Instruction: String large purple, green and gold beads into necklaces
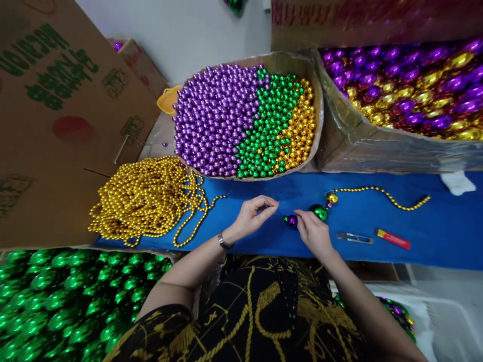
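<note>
My left hand point(253, 215) is pinched shut over the blue table point(433, 231), thumb and forefinger together on something too thin to make out. My right hand point(313, 232) pinches a small purple bead point(291, 219). Just beyond it lie a larger green bead point(320, 212) and a gold bead point(332, 198), lined up at the end of a gold bead strand point(385, 195) that runs off to the right. The two hands are a short gap apart, at the middle of the table's front part.
A round cardboard tray point(317, 95) holds purple, green and gold beads. A heap of gold bead strands point(147, 198) lies at left. Snips point(354, 238) and a red lighter point(393, 239) lie at right. Boxes of large green point(68, 301) and purple-gold ornaments point(411, 90) flank the table.
</note>
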`<move>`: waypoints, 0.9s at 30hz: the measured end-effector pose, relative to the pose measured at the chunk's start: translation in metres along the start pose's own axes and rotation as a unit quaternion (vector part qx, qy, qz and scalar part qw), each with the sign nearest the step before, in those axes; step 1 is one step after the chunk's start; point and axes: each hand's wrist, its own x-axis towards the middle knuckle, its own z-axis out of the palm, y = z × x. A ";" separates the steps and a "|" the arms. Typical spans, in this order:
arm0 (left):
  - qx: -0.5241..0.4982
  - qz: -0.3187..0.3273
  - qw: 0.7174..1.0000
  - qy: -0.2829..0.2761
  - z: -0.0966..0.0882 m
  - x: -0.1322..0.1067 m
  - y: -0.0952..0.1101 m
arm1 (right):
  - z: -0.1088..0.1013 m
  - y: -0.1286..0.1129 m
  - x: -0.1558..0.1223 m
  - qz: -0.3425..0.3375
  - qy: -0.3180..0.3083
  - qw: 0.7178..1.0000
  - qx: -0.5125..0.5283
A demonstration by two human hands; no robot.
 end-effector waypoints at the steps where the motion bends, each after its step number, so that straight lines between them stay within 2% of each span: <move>1: 0.003 0.011 1.000 0.002 0.001 0.001 0.002 | -0.004 -0.001 0.003 0.007 0.010 1.000 -0.004; 4: 0.012 0.060 0.998 0.005 0.006 0.005 0.013 | -0.013 -0.013 0.014 -0.007 0.030 0.999 0.018; 7: 0.028 0.120 0.992 0.003 0.009 0.008 0.026 | -0.014 -0.026 0.022 -0.040 0.025 0.996 0.074; 9: 0.032 0.138 0.990 0.003 0.010 0.009 0.027 | -0.013 -0.027 0.025 -0.040 0.027 0.995 0.092; 11: 0.032 0.133 0.991 -0.008 0.013 0.009 0.017 | -0.014 -0.024 0.026 -0.029 0.032 0.995 0.092; 13: 0.041 0.122 0.991 -0.042 0.022 0.007 -0.003 | -0.015 -0.021 0.027 -0.013 0.041 0.994 0.097; 16: 0.073 0.120 0.984 -0.114 0.046 0.004 -0.039 | -0.018 -0.024 0.030 -0.004 0.046 0.989 0.142; 18: 0.087 0.136 0.978 -0.135 0.063 0.005 -0.055 | -0.025 -0.030 0.032 -0.011 0.042 0.983 0.176; 20: 0.101 0.171 0.970 -0.137 0.076 0.010 -0.061 | -0.041 -0.035 0.030 0.009 0.034 0.976 0.213; 23: 0.148 0.241 0.951 -0.123 0.085 0.026 -0.055 | -0.081 -0.031 0.021 0.122 0.053 0.948 0.289; 25: 0.181 0.283 0.934 -0.124 0.086 0.039 -0.046 | -0.110 -0.024 0.012 0.184 0.120 0.918 0.330; 27: 0.193 0.313 0.921 -0.130 0.089 0.051 -0.038 | -0.133 -0.019 0.006 0.203 0.206 0.891 0.349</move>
